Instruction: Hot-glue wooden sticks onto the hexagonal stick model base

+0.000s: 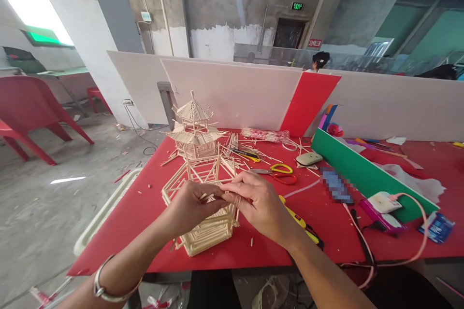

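Observation:
My left hand (pixel 192 205) is closed with short pale wooden sticks (pixel 207 197) showing between thumb and fingers. Its fingertips meet those of my right hand (pixel 259 203), which is pinched; what lies in that pinch is too small and covered to make out. Both hands are above a stick-built frame (pixel 208 237), whose middle they partly hide. This frame has a many-sided base and slatted floor. Just behind it stands a pagoda-like stick model (pixel 195 128) with tiered roofs. Right of my hands lie scissors (pixel 281 174) with yellow and red handles.
On the red table (pixel 123 231) are loose sticks (pixel 232 152), a utility knife (pixel 246 154), a bagged stick bundle (pixel 266 135), a yellow tool (pixel 299 219), a blurred-out phone (pixel 336 185) and a cabled charger (pixel 382 202). A green board (pixel 369 174) stands at right; white panels (pixel 232 91) rise behind.

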Demonstrator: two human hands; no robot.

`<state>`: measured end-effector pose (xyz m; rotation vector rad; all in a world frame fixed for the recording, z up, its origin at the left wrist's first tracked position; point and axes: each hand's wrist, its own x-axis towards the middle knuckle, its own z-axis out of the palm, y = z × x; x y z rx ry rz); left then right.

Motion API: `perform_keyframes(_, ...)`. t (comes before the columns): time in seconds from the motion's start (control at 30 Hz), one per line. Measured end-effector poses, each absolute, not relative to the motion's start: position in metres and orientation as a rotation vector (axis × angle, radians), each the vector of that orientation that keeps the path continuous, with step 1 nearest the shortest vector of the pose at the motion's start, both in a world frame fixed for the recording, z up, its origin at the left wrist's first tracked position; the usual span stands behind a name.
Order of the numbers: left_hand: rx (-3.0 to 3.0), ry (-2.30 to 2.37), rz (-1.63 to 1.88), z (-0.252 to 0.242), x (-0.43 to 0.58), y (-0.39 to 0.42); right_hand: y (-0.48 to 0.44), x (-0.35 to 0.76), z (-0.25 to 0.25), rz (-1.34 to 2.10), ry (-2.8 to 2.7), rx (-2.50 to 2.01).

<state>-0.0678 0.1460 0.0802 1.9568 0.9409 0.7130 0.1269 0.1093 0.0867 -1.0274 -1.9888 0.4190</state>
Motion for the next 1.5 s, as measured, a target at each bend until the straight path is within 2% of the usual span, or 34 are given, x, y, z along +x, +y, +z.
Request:
perform_keyframes(0.37, 1.970, 0.882, 0.754, 0.078, -0.068, 0.145, 0.110, 0.127, 0.083, 0.354, -1.984, -0.928)
perform_keyframes(1.0, 2.008, 0.948, 0.588, 0.077, -0.071, 0.146, 0.107, 0.128, 0.082, 0.270, -2.023, -0.897)
perform_keyframes(1.5, 2.048, 0.993, 0.541, 0.081, -0.068, 0.144, 0.092, 0.133, 0.072, 0.412, -1.965, -1.038)
